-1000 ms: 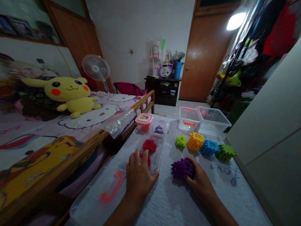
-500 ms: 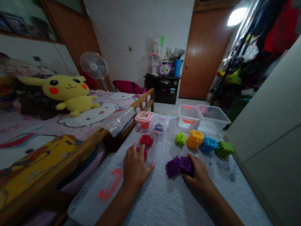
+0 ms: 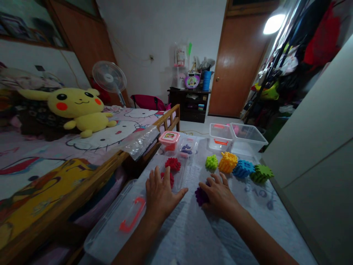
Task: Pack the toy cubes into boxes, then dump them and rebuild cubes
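While a tray (image 3: 180, 177) bears red blocks (image 3: 173, 164), a box (image 3: 194, 144) holds dark pieces (image 3: 186, 148).

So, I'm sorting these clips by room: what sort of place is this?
Most likely a bedroom in a home: there is a wooden-railed bed with a patterned sheet, a big yellow plush toy on it, and a fan beyond.

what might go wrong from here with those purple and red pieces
The right hand largely hides the purple notched plastic piece, so a slip might go unseen. The left hand, spread close to the two red notched plastic pieces, might knock them askew.
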Action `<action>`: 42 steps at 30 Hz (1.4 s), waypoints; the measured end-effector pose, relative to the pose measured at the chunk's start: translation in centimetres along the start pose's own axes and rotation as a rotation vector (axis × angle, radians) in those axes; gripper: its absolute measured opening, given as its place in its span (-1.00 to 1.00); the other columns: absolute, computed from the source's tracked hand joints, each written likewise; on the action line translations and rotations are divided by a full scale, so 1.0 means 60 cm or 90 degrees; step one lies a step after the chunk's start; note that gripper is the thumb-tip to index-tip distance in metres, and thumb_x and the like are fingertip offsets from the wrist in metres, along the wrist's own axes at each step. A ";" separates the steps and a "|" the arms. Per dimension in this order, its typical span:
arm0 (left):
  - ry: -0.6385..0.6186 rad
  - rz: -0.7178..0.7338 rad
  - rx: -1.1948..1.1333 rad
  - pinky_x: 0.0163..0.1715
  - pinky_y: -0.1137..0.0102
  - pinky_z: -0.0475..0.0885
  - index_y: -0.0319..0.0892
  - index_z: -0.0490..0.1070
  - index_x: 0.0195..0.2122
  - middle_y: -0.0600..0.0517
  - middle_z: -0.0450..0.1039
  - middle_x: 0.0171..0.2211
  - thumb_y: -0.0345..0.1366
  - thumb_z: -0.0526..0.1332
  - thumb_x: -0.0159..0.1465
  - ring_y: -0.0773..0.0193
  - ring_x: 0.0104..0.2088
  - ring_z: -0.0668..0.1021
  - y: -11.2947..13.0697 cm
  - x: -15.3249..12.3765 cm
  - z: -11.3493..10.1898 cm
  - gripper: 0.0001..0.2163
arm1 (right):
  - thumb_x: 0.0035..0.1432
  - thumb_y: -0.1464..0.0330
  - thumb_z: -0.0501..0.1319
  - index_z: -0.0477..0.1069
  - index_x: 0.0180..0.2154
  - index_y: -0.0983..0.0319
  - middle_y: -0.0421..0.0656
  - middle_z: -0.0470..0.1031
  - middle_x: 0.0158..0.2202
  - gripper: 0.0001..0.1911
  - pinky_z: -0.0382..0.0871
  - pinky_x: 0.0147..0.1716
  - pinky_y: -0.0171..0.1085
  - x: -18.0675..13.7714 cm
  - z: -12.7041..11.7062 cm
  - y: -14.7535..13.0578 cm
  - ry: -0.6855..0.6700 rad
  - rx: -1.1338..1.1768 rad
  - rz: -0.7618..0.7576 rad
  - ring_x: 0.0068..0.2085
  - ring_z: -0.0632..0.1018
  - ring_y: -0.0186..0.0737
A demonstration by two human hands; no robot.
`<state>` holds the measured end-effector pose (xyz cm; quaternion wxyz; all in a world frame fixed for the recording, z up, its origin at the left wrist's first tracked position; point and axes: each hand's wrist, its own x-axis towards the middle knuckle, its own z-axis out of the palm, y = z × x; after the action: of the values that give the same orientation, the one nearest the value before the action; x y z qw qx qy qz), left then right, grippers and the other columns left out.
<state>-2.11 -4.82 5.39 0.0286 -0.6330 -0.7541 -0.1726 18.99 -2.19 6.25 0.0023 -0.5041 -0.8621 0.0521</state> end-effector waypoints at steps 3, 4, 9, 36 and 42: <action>-0.009 -0.014 -0.010 0.18 0.02 0.19 -0.21 0.15 0.28 -0.30 0.09 0.28 0.12 0.29 0.09 -0.20 0.26 0.24 0.001 0.004 -0.001 -0.19 | -0.04 0.24 0.44 0.48 0.03 0.09 0.01 0.53 -0.06 -0.46 -0.09 0.22 0.22 0.011 -0.004 -0.003 -0.017 -0.025 -0.007 0.10 0.40 0.22; -0.011 -0.016 -0.012 0.17 0.03 0.20 -0.21 0.16 0.28 -0.30 0.08 0.28 0.11 0.29 0.09 -0.20 0.25 0.24 0.001 0.004 -0.001 -0.20 | -0.03 0.27 0.43 0.48 0.03 0.10 0.02 0.53 -0.07 -0.48 -0.05 0.20 0.22 0.013 -0.003 -0.003 -0.015 -0.026 -0.009 0.07 0.42 0.20; 0.001 -0.030 -0.012 0.11 0.03 0.28 -0.23 0.21 0.26 -0.31 0.08 0.27 0.07 0.29 0.10 -0.23 0.22 0.26 0.005 -0.001 -0.001 -0.23 | 0.02 0.31 0.39 0.48 0.02 0.18 0.02 0.54 -0.11 -0.53 0.01 0.18 0.14 0.013 0.004 0.002 -0.018 -0.011 -0.015 0.01 0.45 0.14; -0.002 -0.072 -0.027 0.21 0.00 0.17 -0.22 0.27 0.23 -0.32 0.01 0.30 0.06 0.32 0.06 -0.29 0.27 0.19 -0.009 -0.005 0.007 -0.25 | -0.09 0.32 0.40 0.48 -0.03 0.27 0.04 0.49 -0.04 -0.48 -0.03 0.22 0.15 0.010 0.005 0.005 -0.039 0.057 -0.024 0.06 0.41 0.15; -0.013 -0.060 -0.048 0.21 -0.05 0.18 -0.21 0.29 0.21 -0.32 -0.02 0.32 0.11 0.37 -0.01 -0.32 0.30 0.14 -0.012 -0.009 0.005 -0.19 | -0.01 0.27 0.36 0.35 0.16 0.30 0.12 0.37 0.18 -0.33 0.09 0.21 0.08 0.020 -0.014 -0.015 0.036 0.198 -0.046 0.20 0.34 0.18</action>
<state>-2.65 -5.32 4.79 -0.0111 -0.5994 -0.7760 -0.1959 17.68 -1.49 7.14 0.1061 -0.4679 -0.8607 0.1706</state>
